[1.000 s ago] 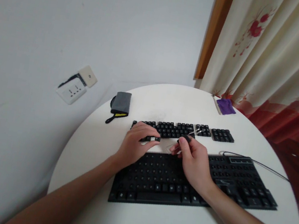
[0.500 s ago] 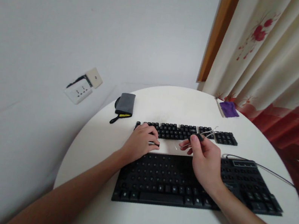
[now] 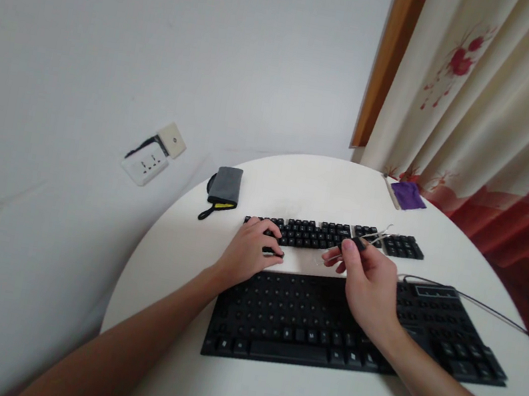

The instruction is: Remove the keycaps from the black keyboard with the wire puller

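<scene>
A black keyboard lies on the round white table, most of its keycaps off. Removed keycaps sit in rows beyond it. My left hand rests on the near left end of those rows, fingers curled down onto a keycap. My right hand hovers above the keyboard's upper middle, pinching a wire keycap puller whose metal loops point toward the keycap rows.
A grey pouch with a yellow edge lies at the table's far left. A purple cloth sits at the far right by the floral curtain. The keyboard's cable runs off to the right. A wall socket is on the left.
My right hand has lifted from the table with the puller and shifted slightly right. My left hand stays on the keycaps. The view has shifted a little.
</scene>
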{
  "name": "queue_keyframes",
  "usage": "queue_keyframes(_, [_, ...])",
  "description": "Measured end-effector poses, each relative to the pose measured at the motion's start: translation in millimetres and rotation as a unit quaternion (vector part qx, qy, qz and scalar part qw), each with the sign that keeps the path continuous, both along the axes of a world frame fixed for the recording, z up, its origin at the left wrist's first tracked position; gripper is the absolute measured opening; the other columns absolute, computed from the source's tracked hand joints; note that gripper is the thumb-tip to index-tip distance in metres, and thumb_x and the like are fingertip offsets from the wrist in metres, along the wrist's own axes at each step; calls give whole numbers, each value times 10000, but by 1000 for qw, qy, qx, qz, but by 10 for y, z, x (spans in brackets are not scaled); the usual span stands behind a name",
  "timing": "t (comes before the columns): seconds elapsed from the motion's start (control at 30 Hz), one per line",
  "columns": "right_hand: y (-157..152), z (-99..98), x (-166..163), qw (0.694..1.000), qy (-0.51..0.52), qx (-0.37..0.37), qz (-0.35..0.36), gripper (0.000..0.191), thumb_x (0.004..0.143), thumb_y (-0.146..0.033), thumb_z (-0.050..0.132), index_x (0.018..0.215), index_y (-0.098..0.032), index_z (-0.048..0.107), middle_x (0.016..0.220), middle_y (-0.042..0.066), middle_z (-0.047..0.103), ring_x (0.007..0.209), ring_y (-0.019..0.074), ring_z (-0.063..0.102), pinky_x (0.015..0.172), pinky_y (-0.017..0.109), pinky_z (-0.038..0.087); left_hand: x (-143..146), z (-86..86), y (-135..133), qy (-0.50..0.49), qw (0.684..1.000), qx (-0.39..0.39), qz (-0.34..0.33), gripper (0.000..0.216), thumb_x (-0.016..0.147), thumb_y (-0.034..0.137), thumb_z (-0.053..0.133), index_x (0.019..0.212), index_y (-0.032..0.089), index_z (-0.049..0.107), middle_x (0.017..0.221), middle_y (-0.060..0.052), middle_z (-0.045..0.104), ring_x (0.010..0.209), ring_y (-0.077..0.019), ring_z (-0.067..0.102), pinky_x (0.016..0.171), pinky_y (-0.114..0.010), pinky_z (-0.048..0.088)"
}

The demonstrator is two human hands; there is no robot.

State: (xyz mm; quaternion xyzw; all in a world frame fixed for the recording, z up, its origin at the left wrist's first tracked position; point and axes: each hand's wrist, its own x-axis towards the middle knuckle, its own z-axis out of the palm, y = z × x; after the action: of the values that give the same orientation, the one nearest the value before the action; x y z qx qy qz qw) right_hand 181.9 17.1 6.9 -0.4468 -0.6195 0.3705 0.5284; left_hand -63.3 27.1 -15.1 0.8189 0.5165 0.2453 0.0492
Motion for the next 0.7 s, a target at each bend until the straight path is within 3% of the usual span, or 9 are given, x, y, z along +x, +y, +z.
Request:
queue_keyframes(0.13, [-5, -3, 2, 1000, -1, 4, 6, 403, 988, -449, 515, 780, -164, 710, 751, 58, 727, 627, 151, 626, 598, 277, 486, 22, -1, -9, -1, 1000, 4, 20, 132, 716, 243, 843, 812, 235, 752, 1168, -28, 648, 1054, -253, 525, 964, -434, 421])
queue_keyframes(0.43, [-5, -18, 8, 1000, 8, 10, 14, 375, 987, -436, 528, 791, -174, 712, 763, 46, 728, 644, 146, 626, 624, 277, 493, 54, -13, -15, -2, 997, 4, 71, 466, 708, 228, 826, 1145, 259, 667, 1239, -34, 615, 1101, -275, 505, 994, -458, 400])
queue_keyframes(0.7, [-10, -16, 11, 1000, 2, 13, 16, 373, 990, -425, 525, 792, -173, 716, 764, 46, 727, 641, 140, 624, 622, 269, 491, 44, -38, 4, 4, 996, -1, 91, 533, 708, 243, 812, 1206, 261, 623, 1227, -38, 614, 1102, -285, 499, 984, -466, 390])
